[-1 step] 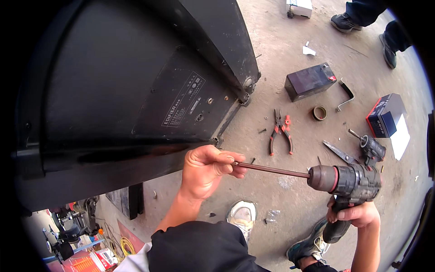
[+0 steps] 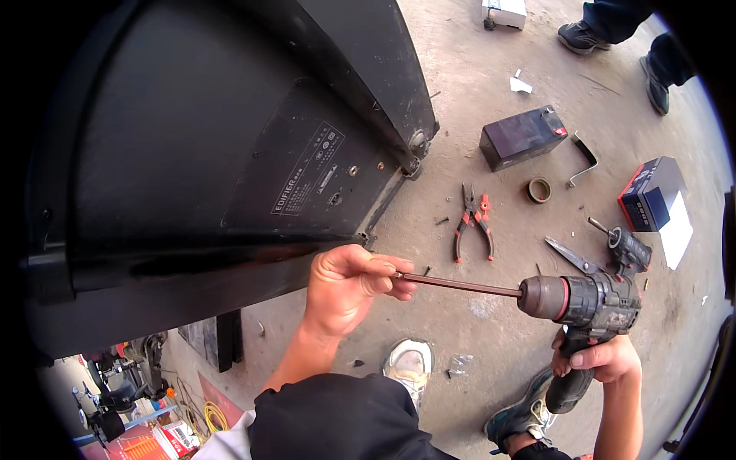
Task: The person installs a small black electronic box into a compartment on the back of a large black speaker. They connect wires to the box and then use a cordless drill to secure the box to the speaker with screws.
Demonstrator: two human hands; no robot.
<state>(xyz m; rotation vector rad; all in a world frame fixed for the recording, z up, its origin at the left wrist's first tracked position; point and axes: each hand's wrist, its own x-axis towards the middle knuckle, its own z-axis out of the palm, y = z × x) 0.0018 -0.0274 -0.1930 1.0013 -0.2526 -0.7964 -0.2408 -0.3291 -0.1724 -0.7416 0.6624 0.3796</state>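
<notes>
My right hand (image 2: pixel 606 359) is wrapped round the grip of a black cordless drill (image 2: pixel 606 303). From its chuck a long brownish driver bit (image 2: pixel 464 286) reaches left. My left hand (image 2: pixel 345 291) pinches the bit's far end between thumb and fingers. A small shiny piece shows at that tip, too small to name. Just beyond my left hand stands a large black speaker cabinet (image 2: pixel 199 138), its panel bearing printed labels and a few holes. On the floor between cabinet and drill lie red-and-black pliers (image 2: pixel 474 226), handles spread, and small screws (image 2: pixel 442 221).
Right of the pliers are a black battery (image 2: pixel 523 138), a tape roll (image 2: pixel 539 190), a bent metal bracket (image 2: pixel 586 159) and a box (image 2: pixel 648 195). Scissors (image 2: pixel 571 257) and a second power driver (image 2: pixel 630 249) lie behind the drill. Another person's shoes (image 2: pixel 580 37) stand at far right.
</notes>
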